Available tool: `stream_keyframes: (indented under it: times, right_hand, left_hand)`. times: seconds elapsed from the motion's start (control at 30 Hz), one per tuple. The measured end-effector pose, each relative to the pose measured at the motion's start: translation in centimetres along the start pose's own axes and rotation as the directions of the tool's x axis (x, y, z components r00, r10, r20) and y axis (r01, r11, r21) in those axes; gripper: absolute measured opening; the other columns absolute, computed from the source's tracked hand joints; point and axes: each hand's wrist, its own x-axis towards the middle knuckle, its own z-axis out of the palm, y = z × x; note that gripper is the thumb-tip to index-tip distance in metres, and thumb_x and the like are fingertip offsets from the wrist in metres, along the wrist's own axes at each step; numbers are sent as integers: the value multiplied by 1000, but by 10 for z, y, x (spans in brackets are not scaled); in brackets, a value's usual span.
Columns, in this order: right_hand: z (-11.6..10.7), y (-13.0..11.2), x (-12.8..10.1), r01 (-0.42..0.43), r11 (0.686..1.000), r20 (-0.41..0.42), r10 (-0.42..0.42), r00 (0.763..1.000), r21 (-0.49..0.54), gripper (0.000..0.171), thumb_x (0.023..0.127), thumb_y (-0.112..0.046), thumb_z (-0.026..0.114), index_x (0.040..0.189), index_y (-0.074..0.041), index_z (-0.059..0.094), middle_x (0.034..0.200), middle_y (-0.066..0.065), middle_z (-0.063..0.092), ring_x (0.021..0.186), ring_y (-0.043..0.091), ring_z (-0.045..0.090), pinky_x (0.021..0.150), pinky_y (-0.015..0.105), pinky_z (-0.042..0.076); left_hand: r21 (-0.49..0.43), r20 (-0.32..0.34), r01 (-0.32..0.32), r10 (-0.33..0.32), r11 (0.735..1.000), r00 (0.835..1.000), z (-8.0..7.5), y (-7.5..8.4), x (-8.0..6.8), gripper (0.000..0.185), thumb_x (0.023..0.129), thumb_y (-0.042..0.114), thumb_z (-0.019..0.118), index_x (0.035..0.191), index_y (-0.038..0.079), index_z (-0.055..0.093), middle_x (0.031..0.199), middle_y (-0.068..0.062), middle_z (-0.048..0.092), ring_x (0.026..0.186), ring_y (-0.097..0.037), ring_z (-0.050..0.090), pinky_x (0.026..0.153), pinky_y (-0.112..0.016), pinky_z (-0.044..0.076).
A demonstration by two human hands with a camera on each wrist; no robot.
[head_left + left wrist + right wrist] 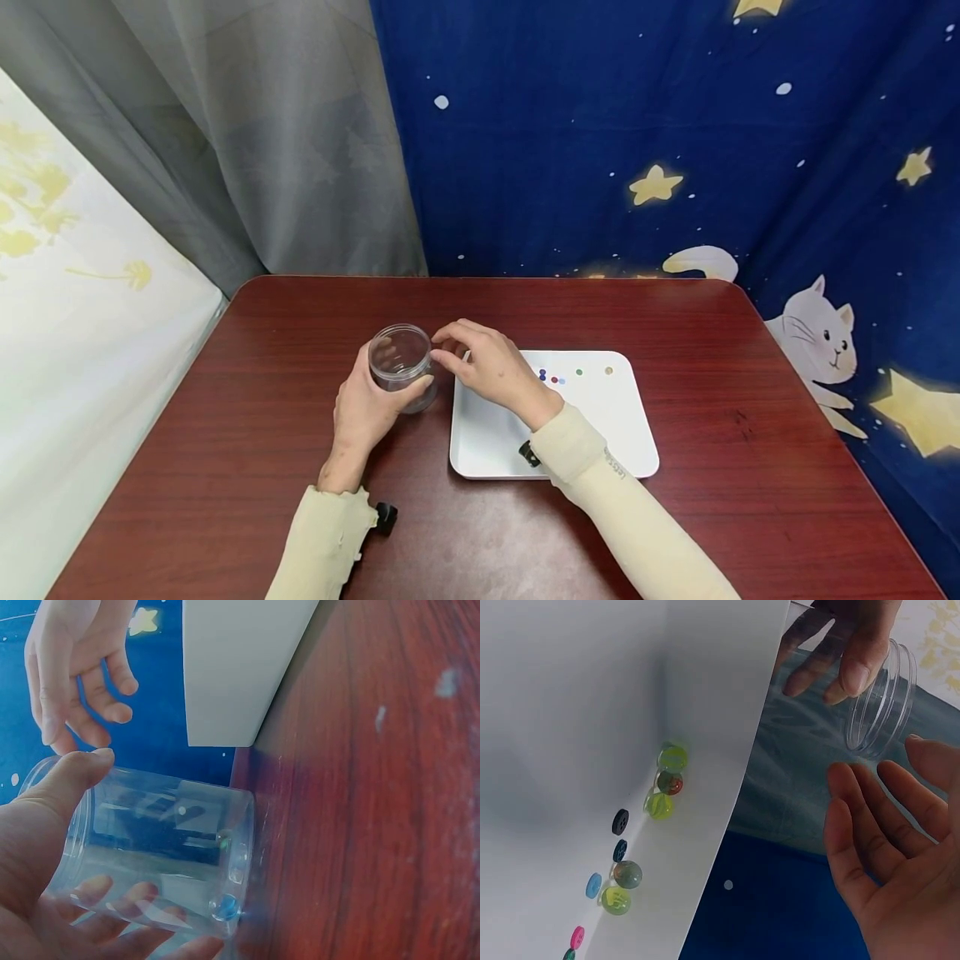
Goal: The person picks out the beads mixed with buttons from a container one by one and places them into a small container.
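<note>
Pale sleeves (pixel 311 542) lie nearest; left hand (pixel 366 410) grips the upright jar (pixel 402 367) toward the tabletop's (pixel 735 400) far edge, relaxed, empty right hand (pixel 491 367) just right of the jar.

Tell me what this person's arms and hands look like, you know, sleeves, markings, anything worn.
The left hand and right hand are ungloved, with no rings visible. Both arms wear cream sleeves: the left sleeve has an uneven, wavy edge; the right sleeve has a thick cuff and small dark lettering. Small black devices show beside both wrists.
</note>
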Motion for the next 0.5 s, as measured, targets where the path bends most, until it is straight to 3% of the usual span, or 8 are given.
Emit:
stream_keyframes:
  times: [0.5]
  right_hand:
    - [-5, 8, -3, -31, 999, 6, 31, 999, -23, 15, 100, -26, 73, 111, -16, 76, 96, -8, 70, 87, 5, 66, 76, 23, 55]
  left_hand:
    - [-7, 1, -8, 8, 1000, 1000, 1, -1, 1, 103, 76, 60, 87, 159, 23, 39, 145, -11, 63, 129, -37, 64, 103, -58, 50]
